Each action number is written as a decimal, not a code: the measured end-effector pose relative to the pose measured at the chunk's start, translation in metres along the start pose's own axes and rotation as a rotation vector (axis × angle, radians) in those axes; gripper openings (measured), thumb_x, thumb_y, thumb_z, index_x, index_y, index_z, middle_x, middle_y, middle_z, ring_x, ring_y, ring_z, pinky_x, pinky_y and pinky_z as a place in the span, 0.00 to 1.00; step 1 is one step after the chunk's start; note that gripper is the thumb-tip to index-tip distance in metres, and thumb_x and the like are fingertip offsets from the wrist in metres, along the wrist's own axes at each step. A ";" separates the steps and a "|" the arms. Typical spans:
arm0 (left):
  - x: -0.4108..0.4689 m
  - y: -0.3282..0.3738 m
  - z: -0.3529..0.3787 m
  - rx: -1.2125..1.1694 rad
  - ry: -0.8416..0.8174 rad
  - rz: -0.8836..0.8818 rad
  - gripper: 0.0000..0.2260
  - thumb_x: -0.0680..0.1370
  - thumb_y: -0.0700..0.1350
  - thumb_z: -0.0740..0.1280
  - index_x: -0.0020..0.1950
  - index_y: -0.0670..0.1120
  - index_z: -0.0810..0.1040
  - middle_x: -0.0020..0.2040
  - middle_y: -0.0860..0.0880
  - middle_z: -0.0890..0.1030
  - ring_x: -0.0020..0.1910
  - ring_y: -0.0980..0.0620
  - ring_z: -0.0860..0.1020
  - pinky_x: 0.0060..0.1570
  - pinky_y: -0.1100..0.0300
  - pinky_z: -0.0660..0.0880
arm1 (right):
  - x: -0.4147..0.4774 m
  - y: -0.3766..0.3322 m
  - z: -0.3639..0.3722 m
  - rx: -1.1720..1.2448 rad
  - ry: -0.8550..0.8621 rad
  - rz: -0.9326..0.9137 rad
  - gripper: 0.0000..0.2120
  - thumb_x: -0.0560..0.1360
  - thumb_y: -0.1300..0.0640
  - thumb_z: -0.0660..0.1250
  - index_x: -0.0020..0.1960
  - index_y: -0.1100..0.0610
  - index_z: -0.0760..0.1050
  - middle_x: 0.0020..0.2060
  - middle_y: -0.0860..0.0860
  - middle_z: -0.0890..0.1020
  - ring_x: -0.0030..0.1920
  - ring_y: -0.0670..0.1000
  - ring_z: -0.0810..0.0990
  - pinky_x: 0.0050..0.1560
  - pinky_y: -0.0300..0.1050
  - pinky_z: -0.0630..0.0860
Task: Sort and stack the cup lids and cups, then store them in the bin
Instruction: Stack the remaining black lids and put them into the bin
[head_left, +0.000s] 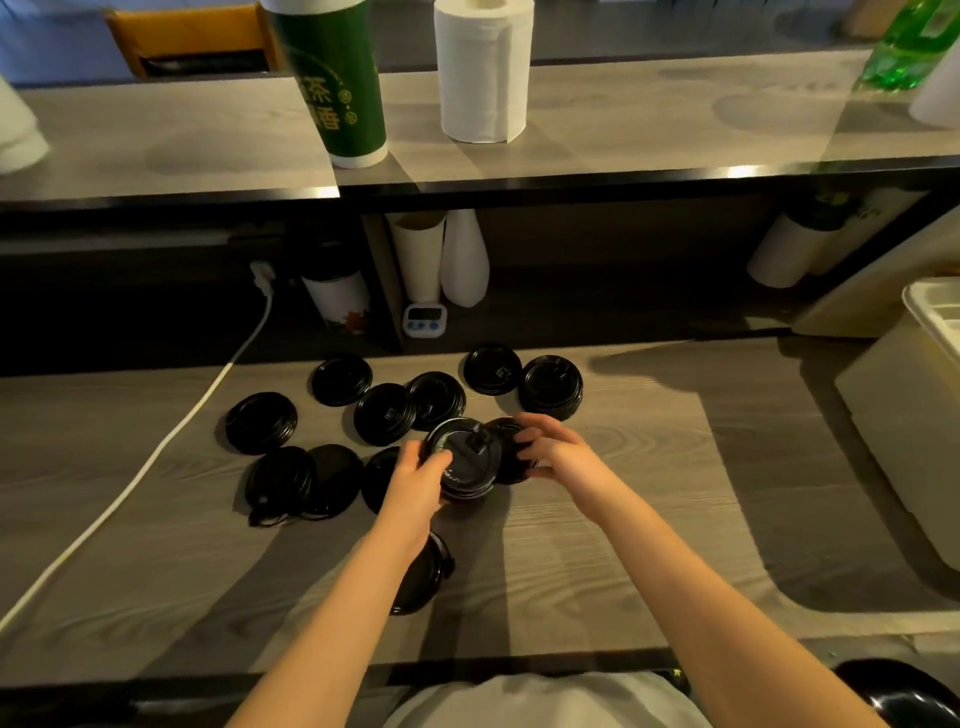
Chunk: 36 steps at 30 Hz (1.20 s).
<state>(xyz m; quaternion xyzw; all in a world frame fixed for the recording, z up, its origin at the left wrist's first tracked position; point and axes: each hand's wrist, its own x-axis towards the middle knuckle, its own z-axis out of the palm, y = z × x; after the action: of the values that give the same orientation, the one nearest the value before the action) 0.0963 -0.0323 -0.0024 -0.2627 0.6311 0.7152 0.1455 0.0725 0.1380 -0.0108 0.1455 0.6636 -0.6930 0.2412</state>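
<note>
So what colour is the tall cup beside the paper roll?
The tall cup is dark green with yellow lettering and white rims; head view.

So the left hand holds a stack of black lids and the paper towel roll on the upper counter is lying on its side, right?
Not quite: the head view shows the paper towel roll standing upright on the upper counter. The left hand does hold a stack of black lids.

Both bare forearms reach forward, the left hand (422, 480) and right hand (557, 451) close together, fingers curled inward.
</note>
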 end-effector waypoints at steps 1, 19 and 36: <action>0.004 0.000 -0.006 0.011 0.050 0.004 0.08 0.79 0.40 0.61 0.53 0.53 0.71 0.58 0.45 0.76 0.58 0.47 0.74 0.63 0.45 0.71 | 0.007 0.005 -0.003 -0.199 0.150 -0.012 0.22 0.74 0.65 0.61 0.68 0.58 0.69 0.55 0.53 0.77 0.55 0.53 0.76 0.51 0.45 0.74; 0.033 -0.007 -0.011 -0.051 0.207 -0.102 0.23 0.78 0.38 0.62 0.73 0.49 0.64 0.68 0.44 0.71 0.65 0.43 0.72 0.63 0.45 0.71 | 0.044 0.022 0.004 -0.769 0.171 -0.302 0.36 0.63 0.50 0.75 0.68 0.48 0.65 0.60 0.52 0.68 0.63 0.55 0.67 0.64 0.49 0.68; 0.007 -0.004 0.013 -0.155 -0.123 -0.071 0.10 0.79 0.42 0.61 0.60 0.45 0.71 0.59 0.42 0.78 0.56 0.47 0.78 0.47 0.53 0.76 | 0.006 -0.018 0.004 -0.848 -0.246 -0.336 0.50 0.62 0.55 0.79 0.76 0.50 0.55 0.73 0.48 0.62 0.72 0.50 0.59 0.72 0.44 0.57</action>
<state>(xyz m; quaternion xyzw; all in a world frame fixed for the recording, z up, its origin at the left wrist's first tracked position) 0.0905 -0.0203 -0.0087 -0.2509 0.5539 0.7711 0.1885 0.0583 0.1335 0.0011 -0.1583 0.8690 -0.4025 0.2404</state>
